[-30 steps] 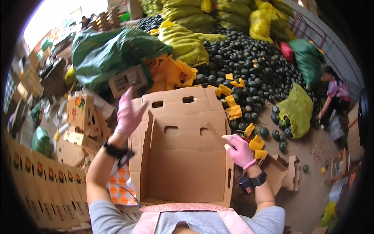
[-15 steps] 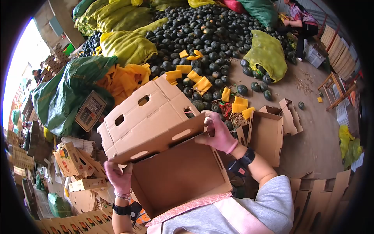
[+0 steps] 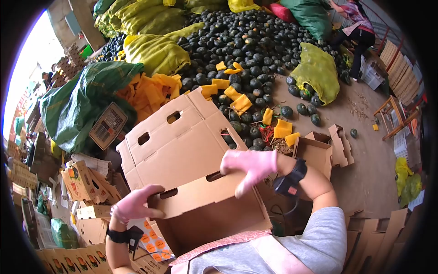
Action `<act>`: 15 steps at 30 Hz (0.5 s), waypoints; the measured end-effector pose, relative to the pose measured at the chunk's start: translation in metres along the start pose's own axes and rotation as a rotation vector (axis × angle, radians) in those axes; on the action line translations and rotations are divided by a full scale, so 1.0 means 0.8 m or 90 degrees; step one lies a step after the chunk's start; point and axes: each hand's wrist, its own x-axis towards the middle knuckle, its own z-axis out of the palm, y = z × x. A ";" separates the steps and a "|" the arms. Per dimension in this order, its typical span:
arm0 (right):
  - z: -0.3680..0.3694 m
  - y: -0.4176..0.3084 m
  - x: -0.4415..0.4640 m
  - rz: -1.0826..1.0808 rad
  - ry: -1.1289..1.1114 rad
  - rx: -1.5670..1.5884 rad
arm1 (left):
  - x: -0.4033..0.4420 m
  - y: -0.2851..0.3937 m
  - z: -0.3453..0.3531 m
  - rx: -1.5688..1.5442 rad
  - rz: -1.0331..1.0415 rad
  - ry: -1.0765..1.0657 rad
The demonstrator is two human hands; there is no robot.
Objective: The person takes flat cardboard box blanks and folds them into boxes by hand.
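A plain brown cardboard box (image 3: 212, 221) sits against my front, its inside facing up. Its tall far panel (image 3: 178, 148) with oval cut-outs leans away from me. A narrow flap (image 3: 200, 195) along the fold slants in over the box's opening. My left hand (image 3: 138, 203), in a pink glove, grips the left end of this flap, with fingers over the fold and thumb lower. My right hand (image 3: 251, 168), also pink-gloved, holds the right end, fingertips at the slot in the fold and thumb on the flap's face.
Dark green squashes (image 3: 246, 41) lie heaped ahead, with yellow foam pieces (image 3: 241, 104) among them. Yellow net sacks (image 3: 157, 52) and a green sack (image 3: 80, 105) stand left. Open boxes (image 3: 315, 153) lie right. Flattened cartons (image 3: 374, 239) stand lower right. Another person (image 3: 358, 27) bends far right.
The narrow flap has folded inward over the box's opening. My right hand has turned with its thumb onto the flap; my left hand has shifted to the flap's left end.
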 end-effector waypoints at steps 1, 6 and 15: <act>0.010 -0.003 0.008 0.025 -0.042 -0.207 | 0.017 0.011 0.005 0.132 0.045 -0.008; 0.032 -0.027 0.042 0.169 -0.079 -0.509 | 0.067 0.002 0.019 0.426 0.093 -0.020; 0.065 0.013 0.062 -0.001 0.133 -0.635 | 0.080 -0.024 0.064 0.597 0.052 0.188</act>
